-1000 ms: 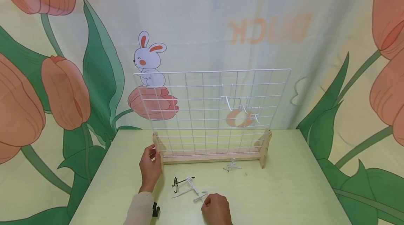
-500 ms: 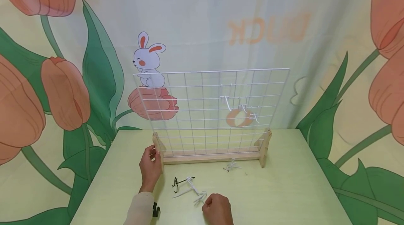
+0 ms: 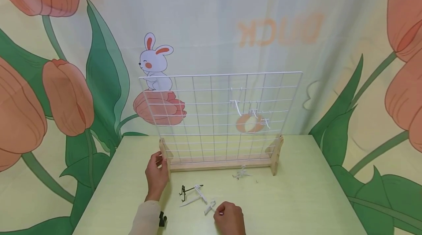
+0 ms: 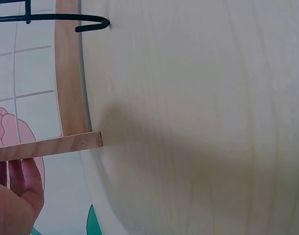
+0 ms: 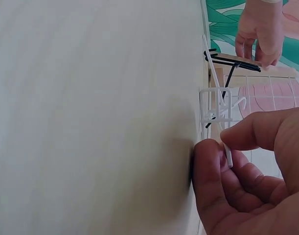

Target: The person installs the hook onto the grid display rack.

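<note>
My right hand [image 3: 229,217] pinches the prong of a white wire hook [image 3: 210,207] between thumb and fingers, low over the table. In the right wrist view the hook's square wire frame [image 5: 216,105] stands beyond my fingertips. My left hand [image 3: 157,176] touches the outer side of the wooden stand's left foot [image 3: 164,154] with its fingertips, also seen in the left wrist view. That stand bears a white wire grid panel [image 3: 211,117]. Just right of the left hand, a black hook [image 3: 183,193] and white hooks [image 3: 199,194] lie on the table.
Several white hooks [image 3: 253,113] hang on the grid's right half. A small pile of white hooks [image 3: 242,172] lies by the stand's right front. The pale table [image 3: 306,198] meets a printed curtain [image 3: 204,26] behind.
My right hand has shifted slightly right, turning the white hook so that its frame stands at a different tilt. The left hand has stayed at the stand's foot.
</note>
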A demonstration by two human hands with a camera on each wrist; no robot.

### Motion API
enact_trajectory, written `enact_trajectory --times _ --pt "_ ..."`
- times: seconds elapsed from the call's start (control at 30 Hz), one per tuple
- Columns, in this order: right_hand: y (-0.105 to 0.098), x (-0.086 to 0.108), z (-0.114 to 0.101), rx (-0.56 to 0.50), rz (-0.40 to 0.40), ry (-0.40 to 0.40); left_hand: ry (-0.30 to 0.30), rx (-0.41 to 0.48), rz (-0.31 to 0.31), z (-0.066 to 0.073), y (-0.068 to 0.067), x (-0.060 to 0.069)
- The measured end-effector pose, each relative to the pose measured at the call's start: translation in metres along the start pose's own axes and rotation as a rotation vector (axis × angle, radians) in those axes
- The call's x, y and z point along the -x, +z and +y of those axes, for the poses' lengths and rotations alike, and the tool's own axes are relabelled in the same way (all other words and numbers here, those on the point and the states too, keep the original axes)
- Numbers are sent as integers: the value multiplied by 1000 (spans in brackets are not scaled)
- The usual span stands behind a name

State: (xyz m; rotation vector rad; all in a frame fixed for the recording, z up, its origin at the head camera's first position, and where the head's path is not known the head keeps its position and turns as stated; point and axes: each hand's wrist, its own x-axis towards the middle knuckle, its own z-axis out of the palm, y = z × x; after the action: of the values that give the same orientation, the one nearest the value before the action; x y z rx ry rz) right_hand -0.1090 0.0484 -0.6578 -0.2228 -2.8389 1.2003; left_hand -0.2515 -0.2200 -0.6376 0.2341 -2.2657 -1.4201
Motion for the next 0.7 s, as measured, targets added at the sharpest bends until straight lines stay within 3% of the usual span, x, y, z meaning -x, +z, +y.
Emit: enact_trajectory --times 0.3,0.7 --pt "2 -1 4 -170 34 66 -24 -9 -9 2 0 0" --pt "-2 -2 0 -235 127 97 -15 -1 -6 5 -1 1"
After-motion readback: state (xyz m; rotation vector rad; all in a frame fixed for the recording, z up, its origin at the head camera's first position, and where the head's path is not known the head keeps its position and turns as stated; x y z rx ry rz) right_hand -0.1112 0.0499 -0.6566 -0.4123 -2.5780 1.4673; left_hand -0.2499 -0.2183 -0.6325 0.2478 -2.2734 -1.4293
